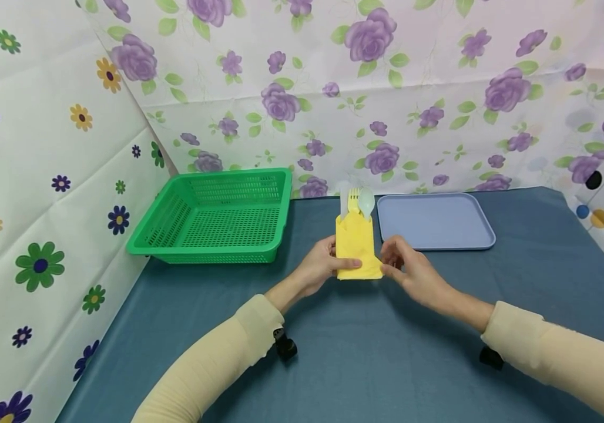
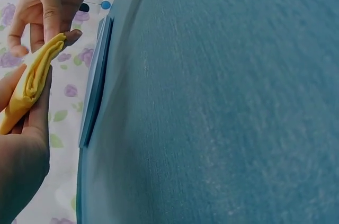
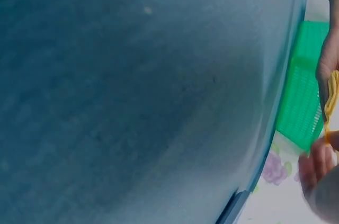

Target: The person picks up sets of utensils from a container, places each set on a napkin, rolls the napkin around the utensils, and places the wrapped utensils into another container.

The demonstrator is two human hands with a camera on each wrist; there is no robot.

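A folded yellow napkin point(image 1: 355, 242) is held upright above the table, shaped like a pouch. Out of its top stick a whitish, see-through utensil point(image 1: 344, 200), likely a knife, a yellow fork point(image 1: 353, 200) and a pale green spoon point(image 1: 366, 202). My left hand point(image 1: 316, 268) grips the napkin from the left, thumb across its front and fingers behind. My right hand point(image 1: 419, 275) pinches the lower right corner, which juts out sideways. The left wrist view shows the napkin's folded layers point(image 2: 33, 83) edge-on, with the right finger and thumb at its tip.
A green plastic basket point(image 1: 212, 258) stands at the back left of the blue-covered table point(image 1: 344, 364). At the back right lies a blue-grey tray point(image 1: 434, 220). Flowered cloth point(image 1: 323, 106) hangs behind the table, and another patterned sheet point(image 1: 43, 176) is on the left.
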